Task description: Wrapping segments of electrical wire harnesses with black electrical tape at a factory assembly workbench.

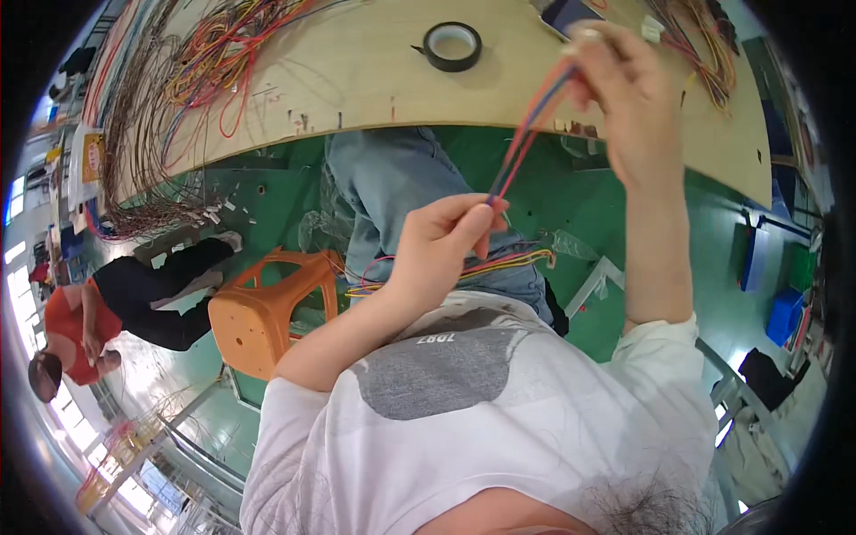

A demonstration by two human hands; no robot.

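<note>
A small bundle of red and dark blue wires (pixel 528 132) stretches at a slant between my two hands, above my lap and the table's front edge. My left hand (pixel 437 245) pinches its lower end between thumb and fingers, close to my body. Higher up and to the right, over the table, my right hand (pixel 631 98) is closed on the other end; its fingertips are slightly blurred. Across my lap, under my left hand, lies a bunch of yellow and red wires (pixel 510 262).
On the table (pixel 357 80) lie a roll of black tape (pixel 452 46), a tangle of coloured wires (pixel 218 58), another wire bunch (pixel 704 62) and a dark flat device (pixel 571 13). Brown wires (pixel 143 178) hang off its left edge. An orange stool (pixel 259 312) stands left; beyond it is another person (pixel 85 316).
</note>
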